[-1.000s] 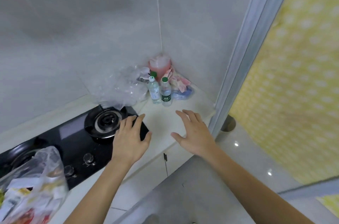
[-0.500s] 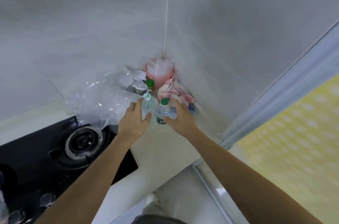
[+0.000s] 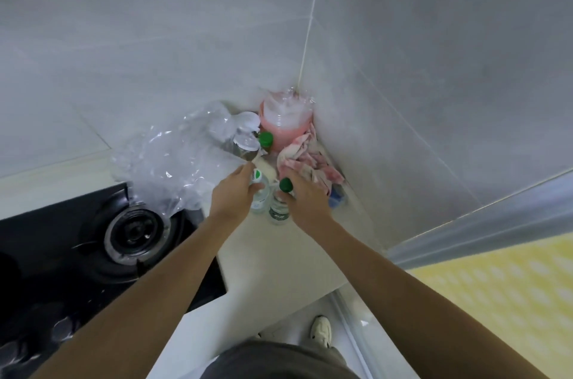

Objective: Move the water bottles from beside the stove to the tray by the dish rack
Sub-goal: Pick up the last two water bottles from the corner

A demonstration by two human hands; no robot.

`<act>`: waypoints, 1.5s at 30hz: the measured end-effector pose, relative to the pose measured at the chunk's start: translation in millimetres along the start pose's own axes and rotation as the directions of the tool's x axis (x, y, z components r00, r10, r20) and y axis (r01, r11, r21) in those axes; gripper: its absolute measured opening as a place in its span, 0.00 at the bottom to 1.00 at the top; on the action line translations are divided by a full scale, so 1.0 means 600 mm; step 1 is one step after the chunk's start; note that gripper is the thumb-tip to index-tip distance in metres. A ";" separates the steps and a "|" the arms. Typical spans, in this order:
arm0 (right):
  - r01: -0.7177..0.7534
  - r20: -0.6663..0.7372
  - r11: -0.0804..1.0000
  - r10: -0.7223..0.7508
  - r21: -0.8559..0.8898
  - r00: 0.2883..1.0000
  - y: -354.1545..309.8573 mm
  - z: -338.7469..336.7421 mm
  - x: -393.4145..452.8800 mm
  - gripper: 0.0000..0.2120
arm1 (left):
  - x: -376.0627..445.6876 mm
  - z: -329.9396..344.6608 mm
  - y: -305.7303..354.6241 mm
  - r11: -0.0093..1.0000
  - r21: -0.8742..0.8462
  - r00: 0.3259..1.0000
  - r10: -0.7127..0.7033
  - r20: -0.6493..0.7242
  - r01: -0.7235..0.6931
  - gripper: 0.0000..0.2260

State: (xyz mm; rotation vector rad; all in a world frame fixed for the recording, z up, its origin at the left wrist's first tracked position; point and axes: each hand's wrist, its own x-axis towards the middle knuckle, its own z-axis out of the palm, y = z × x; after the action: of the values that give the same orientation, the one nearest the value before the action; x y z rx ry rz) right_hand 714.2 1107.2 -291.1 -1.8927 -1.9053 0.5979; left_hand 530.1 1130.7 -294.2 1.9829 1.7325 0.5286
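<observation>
**Both hands on two bottles beside the stove**

Left hand [image 3: 233, 195] curled round the left water bottle [image 3: 259, 196] just under its white-and-green cap; right hand [image 3: 307, 199] wrapped round the right water bottle [image 3: 278, 210], green cap poking up by the thumb. Both upright on the counter [image 3: 279, 260], seemingly touching. Close behind: third green-capped bottle [image 3: 265, 140], pink jug [image 3: 286, 125], pink cloth [image 3: 305, 163], clear plastic bag [image 3: 173, 158]. Black stove [image 3: 102, 242] at left
</observation>
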 end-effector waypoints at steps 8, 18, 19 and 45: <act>0.267 0.069 0.963 -0.268 0.019 0.961 0.051 -0.009 -0.089 0.10 | -0.124 -0.044 0.019 1.000 -0.005 0.993 -0.028 -0.118 0.028 0.13; 0.359 0.189 0.928 -0.372 0.097 0.909 0.072 -0.011 -0.162 0.09 | -0.261 -0.006 0.051 0.981 -0.001 0.973 -0.194 -0.127 0.196 0.12; 0.348 0.177 0.929 -0.366 0.127 0.914 0.074 -0.011 -0.161 0.08 | -0.269 0.003 0.050 0.979 0.010 0.972 -0.201 -0.124 0.204 0.12; -0.137 0.440 0.965 0.026 0.223 0.898 0.121 0.112 -0.118 0.31 | -0.276 0.181 -0.071 0.685 -0.496 0.843 -0.473 0.254 0.534 0.29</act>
State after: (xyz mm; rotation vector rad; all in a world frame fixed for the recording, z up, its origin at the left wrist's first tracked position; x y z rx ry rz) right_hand 738.7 1034.5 -385.7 -1.7880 -1.8909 1.3186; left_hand 533.4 962.1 -406.8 1.0449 1.7097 0.6180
